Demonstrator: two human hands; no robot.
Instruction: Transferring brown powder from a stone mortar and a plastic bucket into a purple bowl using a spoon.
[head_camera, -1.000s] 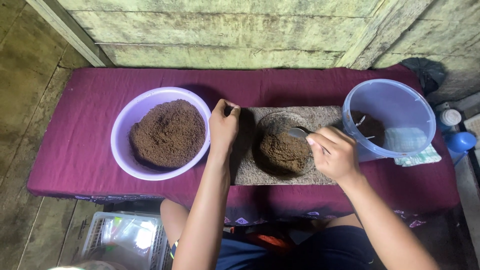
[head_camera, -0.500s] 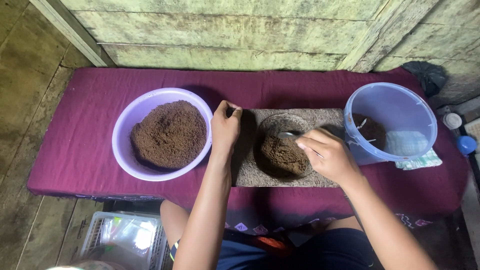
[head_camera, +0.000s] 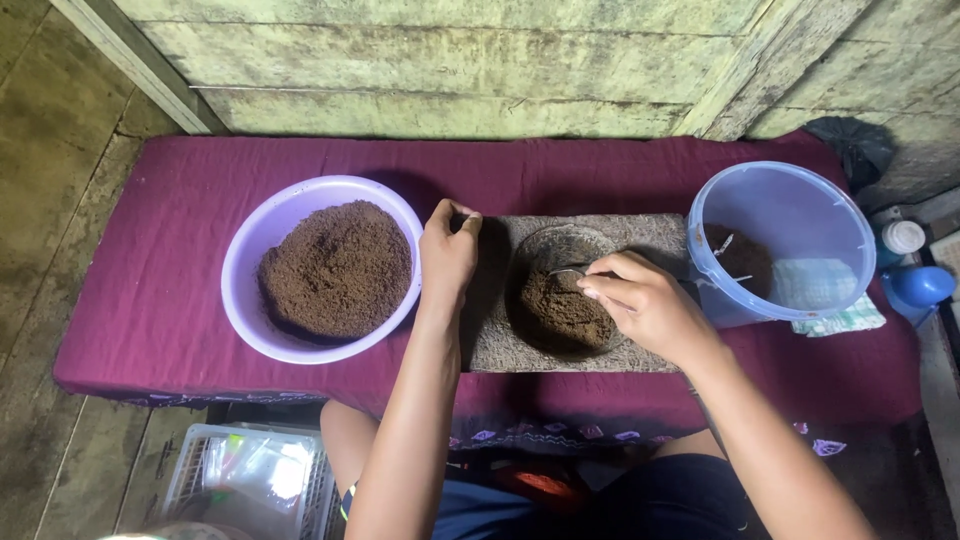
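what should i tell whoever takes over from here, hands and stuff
Left hand grips the left edge of the stone slab, steadying it. Right hand holds a metal spoon over the brown powder in the slab's hollow. Purple bowl at left is heaped with the same powder. Blue bucket at right holds a little. Done: powder sits in the hollow. Left: working it with the spoon.

Two bare forearms, no sleeves, no rings or watch visible on left hand or right hand; dark navy shorts at the lap.
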